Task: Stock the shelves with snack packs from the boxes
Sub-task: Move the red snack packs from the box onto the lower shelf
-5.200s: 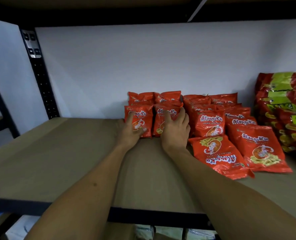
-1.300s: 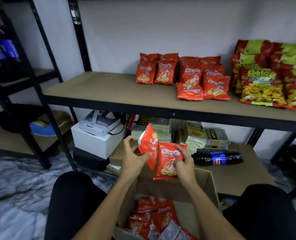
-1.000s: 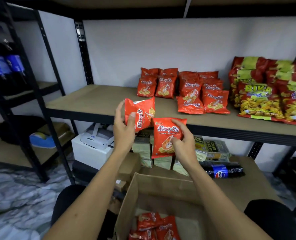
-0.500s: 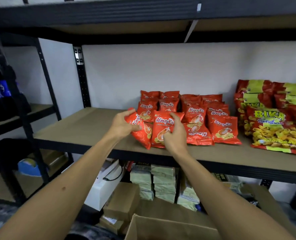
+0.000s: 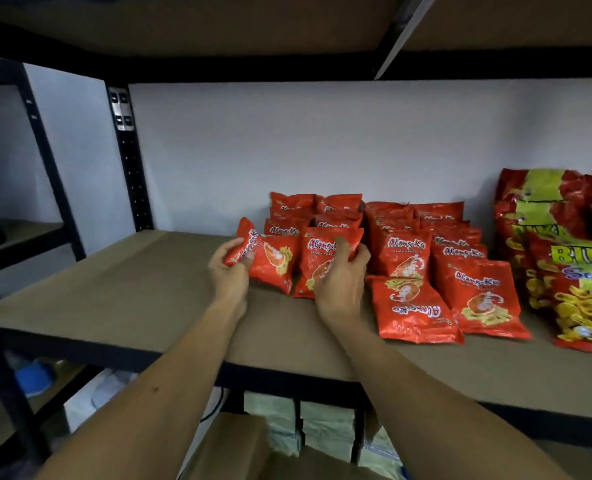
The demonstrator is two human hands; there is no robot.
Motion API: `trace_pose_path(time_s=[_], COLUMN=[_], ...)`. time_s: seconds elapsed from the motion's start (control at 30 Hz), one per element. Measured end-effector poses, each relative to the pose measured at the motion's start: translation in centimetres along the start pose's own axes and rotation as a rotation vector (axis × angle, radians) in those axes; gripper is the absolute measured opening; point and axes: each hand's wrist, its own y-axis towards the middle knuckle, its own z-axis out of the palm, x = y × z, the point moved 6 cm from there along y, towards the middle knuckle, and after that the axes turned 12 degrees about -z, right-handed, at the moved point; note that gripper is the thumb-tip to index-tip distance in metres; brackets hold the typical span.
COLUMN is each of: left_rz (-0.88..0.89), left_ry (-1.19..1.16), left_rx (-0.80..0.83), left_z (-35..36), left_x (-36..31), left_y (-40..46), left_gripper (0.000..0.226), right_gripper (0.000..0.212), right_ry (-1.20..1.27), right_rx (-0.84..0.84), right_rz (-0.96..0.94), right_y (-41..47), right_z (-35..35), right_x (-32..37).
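Hands each grip red snack pack: left hand [image 5: 230, 271] (pack [image 5: 270, 259] tilted), right hand [image 5: 339, 282] (pack [image 5: 318, 258] upright).

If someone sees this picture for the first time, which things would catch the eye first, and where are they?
First the two hands at the centre: the left hand grips a tilted red snack pack, and the right hand grips an upright one, both at the front of the red rows on the brown shelf. Next, the big red and yellow bags at the far right.
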Motion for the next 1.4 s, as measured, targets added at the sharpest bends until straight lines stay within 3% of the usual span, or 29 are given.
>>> trace_pose_path(time_s=[0.17, 0.3, 0.5, 0.77, 0.9, 1.0, 1.07, 1.2, 1.4], left_rz=[-0.055, -0.071, 0.171, 0.473, 0.467, 0.314, 0.314, 0.311, 0.174], left_ry=[0.141, 0.255, 0.424, 0.619, 0.706, 0.663, 0.707, 0.704, 0.664], left_rx=[0.307, 0.414, 0.366, 0.381, 0.256, 0.331, 0.34, 0.27, 0.173], left_z=[3.2, 5.2, 8.9, 11.9, 11.5, 11.3, 11.0, 10.9, 11.2], left_x=[0.8, 0.8, 0.8, 0.2, 3.2, 4.8, 5.3, 5.0, 5.4], left_y=[5.3, 8.6, 11.0, 11.3, 12.0, 11.5, 11.6, 12.0, 11.6], left_gripper=[0.036, 0.032, 0.037, 0.037, 0.043, 0.048, 0.047, 0.047, 0.064], right_gripper=[0.079, 0.074, 0.052, 0.054, 0.053, 0.048, 0.048, 0.049, 0.052], right_ry=[0.028, 0.027, -0.117, -0.202, -0.216, -0.224, -0.235, -0.298, -0.354], right_rx=[-0.135, -0.114, -0.091, -0.142, -0.071, 0.012, 0.039, -0.027, -0.087], right_rz=[0.032, 0.085, 0.019, 0.019, -0.017, 0.001, 0.03, 0.022, -0.054], right_y=[3.0, 5.3, 7.2, 7.4, 7.8, 7.6, 7.3, 7.5, 8.8], right_z=[0.7, 1.8, 2.4, 1.8, 2.5, 3.5, 4.1, 4.1, 4.2], right_x=[-1.8, -3.1, -5.3, -6.4, -6.6, -7.1, -7.3, -7.2, -7.4])
